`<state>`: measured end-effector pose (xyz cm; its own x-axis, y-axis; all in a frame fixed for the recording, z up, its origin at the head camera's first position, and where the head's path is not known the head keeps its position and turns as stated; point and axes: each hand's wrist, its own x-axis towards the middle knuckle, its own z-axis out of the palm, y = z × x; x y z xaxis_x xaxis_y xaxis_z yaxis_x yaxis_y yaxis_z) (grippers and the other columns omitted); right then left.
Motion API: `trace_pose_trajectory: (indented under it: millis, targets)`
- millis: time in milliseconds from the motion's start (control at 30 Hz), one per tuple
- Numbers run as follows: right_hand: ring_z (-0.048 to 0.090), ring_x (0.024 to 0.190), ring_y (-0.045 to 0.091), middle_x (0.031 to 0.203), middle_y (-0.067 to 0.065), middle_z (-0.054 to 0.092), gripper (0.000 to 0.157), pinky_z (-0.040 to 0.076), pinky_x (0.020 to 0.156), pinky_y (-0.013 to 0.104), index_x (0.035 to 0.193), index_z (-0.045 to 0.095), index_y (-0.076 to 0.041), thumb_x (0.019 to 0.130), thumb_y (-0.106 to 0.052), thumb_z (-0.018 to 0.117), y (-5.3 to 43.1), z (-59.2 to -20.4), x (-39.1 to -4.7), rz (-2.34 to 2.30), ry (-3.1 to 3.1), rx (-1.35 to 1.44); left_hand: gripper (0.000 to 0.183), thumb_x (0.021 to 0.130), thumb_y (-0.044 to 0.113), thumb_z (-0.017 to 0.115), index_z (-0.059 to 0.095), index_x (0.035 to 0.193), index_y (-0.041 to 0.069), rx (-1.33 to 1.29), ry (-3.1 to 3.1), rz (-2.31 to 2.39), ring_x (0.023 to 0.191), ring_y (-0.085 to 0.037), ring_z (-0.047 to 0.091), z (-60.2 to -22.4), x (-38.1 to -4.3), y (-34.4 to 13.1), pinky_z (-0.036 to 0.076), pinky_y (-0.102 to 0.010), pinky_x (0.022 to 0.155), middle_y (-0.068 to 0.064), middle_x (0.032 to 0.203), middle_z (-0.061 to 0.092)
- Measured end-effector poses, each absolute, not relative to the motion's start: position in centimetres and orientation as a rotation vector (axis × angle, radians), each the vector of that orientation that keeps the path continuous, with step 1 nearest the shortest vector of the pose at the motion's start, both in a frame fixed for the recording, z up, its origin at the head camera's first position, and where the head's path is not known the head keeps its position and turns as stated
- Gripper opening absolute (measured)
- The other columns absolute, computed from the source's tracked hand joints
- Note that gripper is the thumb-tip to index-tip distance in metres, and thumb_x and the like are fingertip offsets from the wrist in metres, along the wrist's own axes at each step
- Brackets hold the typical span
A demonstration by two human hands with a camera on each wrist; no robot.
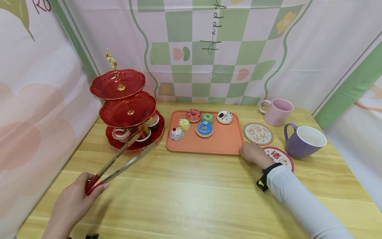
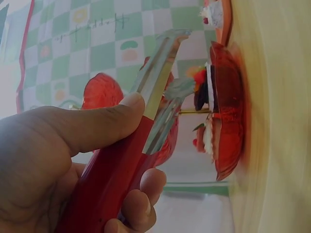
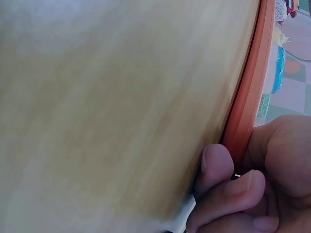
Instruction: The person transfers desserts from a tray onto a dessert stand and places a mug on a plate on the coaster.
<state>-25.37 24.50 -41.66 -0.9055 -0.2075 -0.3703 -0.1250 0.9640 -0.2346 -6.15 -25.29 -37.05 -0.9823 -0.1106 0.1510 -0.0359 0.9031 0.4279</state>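
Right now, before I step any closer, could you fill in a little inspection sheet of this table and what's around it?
Surface: light wooden table.
Job's things: tongs with red handles, tips apart, near the cakes on the bottom of a three-level red stand; orange tray with four donuts and two small cakes.
Clutter: pink cup, purple cup and two round coasters, right of the tray.
Hands: left hand grips the tongs; right hand holds the tray's near right corner.
Cables: nothing seen.
Surroundings: printed cloth behind and on both sides.
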Motion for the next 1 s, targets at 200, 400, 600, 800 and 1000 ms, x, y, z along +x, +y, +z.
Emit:
trace_pose_trajectory:
  millis: [200, 400, 600, 800, 1000]
  targets:
    - [0.049, 0.059, 0.021, 0.073, 0.010, 0.051, 0.027, 0.041, 0.056, 0.033, 0.077, 0.057, -0.004, 0.095, -0.013, 0.039, 24.6, -41.7, -25.4, -0.277, 2.715, -0.238, 0.039, 0.084, 0.035, 0.069, 0.054, 0.099, 0.002, 0.045, -2.879, -0.664, 0.053, -0.017, 0.040, -37.3, -6.9, -24.8, 0.031, -0.033, 0.048, 0.001, 0.060, 0.043]
    - [0.050, 0.058, 0.021, 0.072, 0.010, 0.052, 0.027, 0.041, 0.056, 0.033, 0.077, 0.057, -0.004, 0.095, -0.013, 0.039, 24.6, -41.6, -25.4, -0.285, 2.721, -0.236, 0.038, 0.083, 0.033, 0.071, 0.055, 0.099, 0.002, -0.047, -2.852, -0.693, 0.054, -0.017, 0.041, -37.7, -7.9, -23.9, 0.032, -0.034, 0.049, 0.003, 0.061, 0.043]
    - [0.049, 0.058, 0.021, 0.072, 0.010, 0.052, 0.027, 0.041, 0.055, 0.033, 0.078, 0.057, -0.003, 0.095, -0.012, 0.039, 24.5, -41.7, -25.3, -0.299, 2.714, -0.250, 0.038, 0.084, 0.032, 0.069, 0.056, 0.101, 0.001, -0.100, -2.863, -0.705, 0.055, -0.016, 0.042, -37.9, -8.8, -23.2, 0.034, -0.034, 0.049, 0.002, 0.063, 0.047]
    - [0.049, 0.053, 0.019, 0.069, 0.010, 0.050, 0.028, 0.040, 0.052, 0.030, 0.077, 0.056, -0.002, 0.096, -0.012, 0.037, 24.4, -41.6, -25.3, -0.300, 2.693, -0.220, 0.034, 0.085, 0.028, 0.070, 0.055, 0.100, 0.001, -0.184, -2.886, -0.688, 0.055, -0.015, 0.043, -38.0, -9.8, -22.6, 0.035, -0.033, 0.050, 0.002, 0.065, 0.047]
    - [0.049, 0.049, 0.017, 0.068, 0.011, 0.050, 0.029, 0.040, 0.050, 0.028, 0.077, 0.055, -0.002, 0.097, -0.012, 0.037, 24.3, -41.5, -25.4, -0.315, 2.673, -0.195, 0.031, 0.084, 0.024, 0.071, 0.054, 0.098, 0.002, -0.274, -2.901, -0.686, 0.056, -0.015, 0.044, -38.2, -11.0, -22.0, 0.037, -0.032, 0.051, 0.001, 0.067, 0.048]
